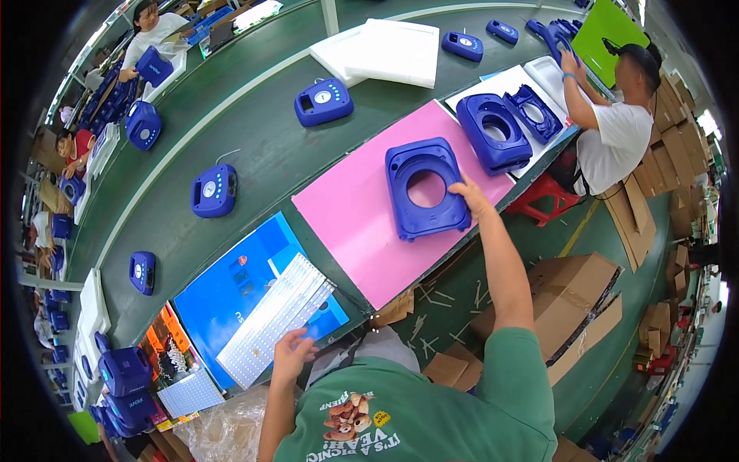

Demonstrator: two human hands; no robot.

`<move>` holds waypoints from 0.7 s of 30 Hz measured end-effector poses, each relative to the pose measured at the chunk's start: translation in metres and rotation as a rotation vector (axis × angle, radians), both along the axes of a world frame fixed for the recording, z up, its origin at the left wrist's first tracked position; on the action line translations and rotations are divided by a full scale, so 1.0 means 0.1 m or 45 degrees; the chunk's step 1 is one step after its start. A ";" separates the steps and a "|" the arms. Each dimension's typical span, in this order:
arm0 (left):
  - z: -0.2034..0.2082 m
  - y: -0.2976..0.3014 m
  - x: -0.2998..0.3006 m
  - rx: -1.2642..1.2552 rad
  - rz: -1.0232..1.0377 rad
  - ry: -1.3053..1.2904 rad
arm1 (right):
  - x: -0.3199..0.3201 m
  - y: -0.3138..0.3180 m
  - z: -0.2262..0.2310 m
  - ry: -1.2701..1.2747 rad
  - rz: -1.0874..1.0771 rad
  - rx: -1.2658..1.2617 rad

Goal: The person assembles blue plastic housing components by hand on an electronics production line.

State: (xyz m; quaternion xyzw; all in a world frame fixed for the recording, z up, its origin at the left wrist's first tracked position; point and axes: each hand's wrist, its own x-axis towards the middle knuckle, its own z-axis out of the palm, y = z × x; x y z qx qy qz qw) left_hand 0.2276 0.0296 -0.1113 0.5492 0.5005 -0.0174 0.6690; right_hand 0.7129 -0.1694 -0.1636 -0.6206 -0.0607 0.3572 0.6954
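Observation:
On a pink sheet (346, 223) lies a blue plastic housing (399, 181) with a large round hole. My right hand (473, 197) grips its right edge, the thumb and fingers at the rim. Near the bench's front edge hangs my left hand (294, 352), with loosely bent fingers apart and nothing in them. Just beyond it, white dotted strips in a stack (273, 319) lie across a blue printed sheet (219, 273). To the right of the pink sheet, another blue housing (476, 127) and a blue frame part (545, 125) rest on a white board.
Several blue units, one of them a device with a round dial (323, 102), stand along the green conveyor (262, 115). White foam boards (400, 52) lie at the back. A co-worker (616, 131) sits at the right near a red stool (543, 204). Cardboard boxes (550, 296) are on the floor.

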 end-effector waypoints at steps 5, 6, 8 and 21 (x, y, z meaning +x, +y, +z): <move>0.04 -0.03 0.06 -0.037 0.035 0.044 | 0.24 0.10 -0.10 -0.976 -0.238 -0.754; 0.06 -0.04 0.07 -0.029 0.055 0.070 | 0.09 0.28 0.07 -1.426 -0.259 -1.026; 0.06 -0.03 0.09 -0.018 0.097 0.097 | -0.64 0.66 0.64 -1.656 0.088 -1.182; -0.01 -0.08 -0.04 -0.038 0.180 0.155 | 0.14 0.01 -0.16 -2.338 0.388 -1.587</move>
